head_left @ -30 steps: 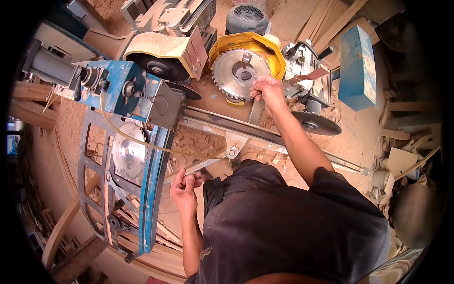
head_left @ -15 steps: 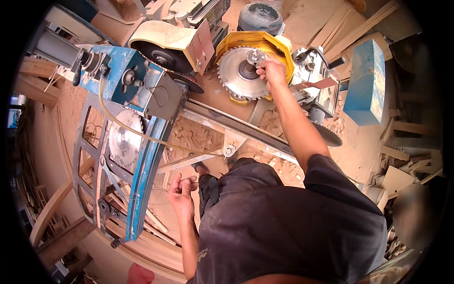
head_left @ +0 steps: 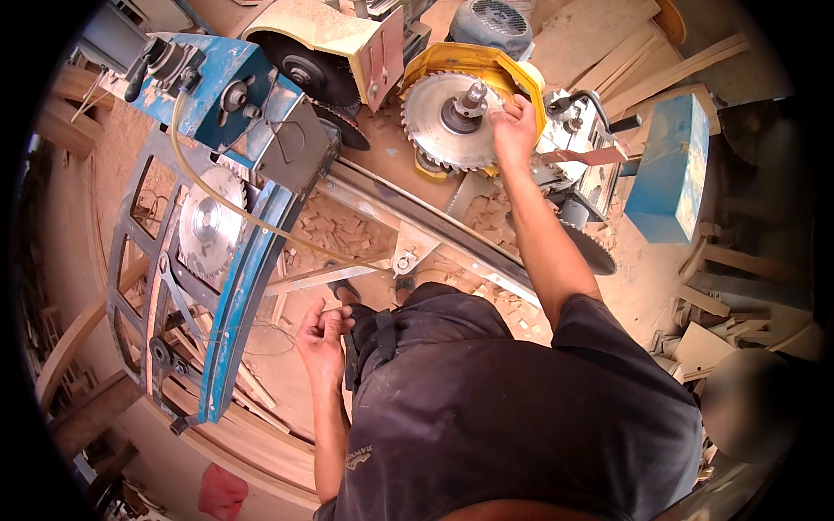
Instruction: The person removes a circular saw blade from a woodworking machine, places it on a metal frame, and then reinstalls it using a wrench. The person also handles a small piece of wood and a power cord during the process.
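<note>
A toothed circular saw blade [head_left: 426, 130] sits on a shaft inside a yellow guard [head_left: 482, 54]. From its dark hub a metal shaft end [head_left: 472, 101] sticks out. My right hand [head_left: 515, 135] is at the blade's right side, by the guard's inner edge, with its fingers curled; what they grip, if anything, is hidden. Down by my waist, my left hand [head_left: 322, 340] hangs half curled, its index finger raised apart from the rest and nothing visible in it. A thin wire [head_left: 269, 347] passes close to that hand.
To the left stands a blue machine frame [head_left: 228, 330] with another saw blade [head_left: 213, 221] and a pale hose [head_left: 234, 221]. A metal beam [head_left: 426, 224] crosses in front of me. Wood offcuts [head_left: 334, 221] litter the floor, and a blue box-shaped cover [head_left: 669, 169] is at right.
My right hand has moved off the shaft end toward the blade's right edge, uncovering the shaft. My left hand stays near my waist, its fingers slightly shifted. The view has tilted a little.
</note>
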`<state>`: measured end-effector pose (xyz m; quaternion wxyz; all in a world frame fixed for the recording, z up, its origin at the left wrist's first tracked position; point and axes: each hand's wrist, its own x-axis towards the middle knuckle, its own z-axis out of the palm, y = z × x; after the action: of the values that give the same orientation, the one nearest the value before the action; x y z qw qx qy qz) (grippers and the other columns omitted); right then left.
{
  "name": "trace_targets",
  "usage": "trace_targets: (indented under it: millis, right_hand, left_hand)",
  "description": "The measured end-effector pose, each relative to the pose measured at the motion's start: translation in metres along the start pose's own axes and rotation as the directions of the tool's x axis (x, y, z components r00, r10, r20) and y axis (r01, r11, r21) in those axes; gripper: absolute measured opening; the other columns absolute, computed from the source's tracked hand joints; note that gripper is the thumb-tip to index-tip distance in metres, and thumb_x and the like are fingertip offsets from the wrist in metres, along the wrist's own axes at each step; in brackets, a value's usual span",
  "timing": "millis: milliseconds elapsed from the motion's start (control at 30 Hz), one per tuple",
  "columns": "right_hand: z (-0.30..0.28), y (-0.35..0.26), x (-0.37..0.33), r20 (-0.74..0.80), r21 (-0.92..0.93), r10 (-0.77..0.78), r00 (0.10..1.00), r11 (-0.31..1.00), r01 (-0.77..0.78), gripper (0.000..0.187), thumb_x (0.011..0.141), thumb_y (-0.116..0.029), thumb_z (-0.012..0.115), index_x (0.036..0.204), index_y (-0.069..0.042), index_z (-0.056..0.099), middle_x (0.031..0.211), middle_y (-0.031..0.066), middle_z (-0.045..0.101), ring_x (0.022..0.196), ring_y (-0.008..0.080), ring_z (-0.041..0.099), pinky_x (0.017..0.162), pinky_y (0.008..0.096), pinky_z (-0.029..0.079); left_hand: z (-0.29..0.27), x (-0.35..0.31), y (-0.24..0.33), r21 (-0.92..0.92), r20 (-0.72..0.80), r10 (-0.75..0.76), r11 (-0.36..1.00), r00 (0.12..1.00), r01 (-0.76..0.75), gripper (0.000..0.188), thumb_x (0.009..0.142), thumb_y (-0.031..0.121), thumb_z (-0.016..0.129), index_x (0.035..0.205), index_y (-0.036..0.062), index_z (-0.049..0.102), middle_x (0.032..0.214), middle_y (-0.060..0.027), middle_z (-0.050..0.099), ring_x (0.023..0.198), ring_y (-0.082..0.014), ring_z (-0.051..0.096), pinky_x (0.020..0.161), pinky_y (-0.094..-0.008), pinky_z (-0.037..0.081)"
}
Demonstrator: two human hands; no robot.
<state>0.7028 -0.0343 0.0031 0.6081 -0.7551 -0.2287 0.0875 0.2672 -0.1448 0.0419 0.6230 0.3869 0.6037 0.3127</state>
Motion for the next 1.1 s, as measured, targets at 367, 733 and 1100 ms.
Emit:
trace_targets:
  millis: [367,733,1100]
  right_hand:
    - [0.026,0.023,-0.009,0.321,-0.474,-0.088,0.943,0.847,0.24,0.056,0.073,-0.011,0.072,0.126,-0.001,0.056,0.119,0.0234,0.064,0.115,0.0397,0.059,0.104,0.0447,0.043]
    - [0.029,-0.02,-0.023,0.12,-0.096,-0.213,0.97,0.97,0.225,0.053,0.082,0.001,0.067,0.134,0.0,0.052,0.129,0.0159,0.059,0.12,0.0284,0.057,0.106,0.0375,0.041]
    - [0.129,-0.25,-0.147,0.29,0.324,-0.889,0.353,0.439,0.838,0.021,0.079,0.007,0.061,0.098,0.0,0.067,0.1,0.0127,0.071,0.106,0.0333,0.063,0.098,0.0419,0.047]
  left_hand:
    - [0.001,-0.004,-0.012,-0.033,0.004,-0.003,0.999,1.0,0.003,0.045,0.1,0.008,0.06,0.137,-0.0121,0.046,0.095,-0.0165,0.073,0.079,-0.0176,0.069,0.075,-0.0287,0.056]
    - [-0.038,0.038,0.032,0.006,-0.081,0.212,0.977,0.974,-0.212,0.04,0.097,0.006,0.06,0.132,-0.0117,0.052,0.098,-0.0127,0.074,0.083,-0.0142,0.068,0.078,-0.0279,0.055]
    - [-0.123,0.162,0.224,-0.132,-0.339,0.615,0.718,0.712,-0.684,0.037,0.095,0.005,0.062,0.126,-0.0134,0.056,0.098,-0.0147,0.075,0.087,-0.0144,0.069,0.079,-0.0273,0.055]
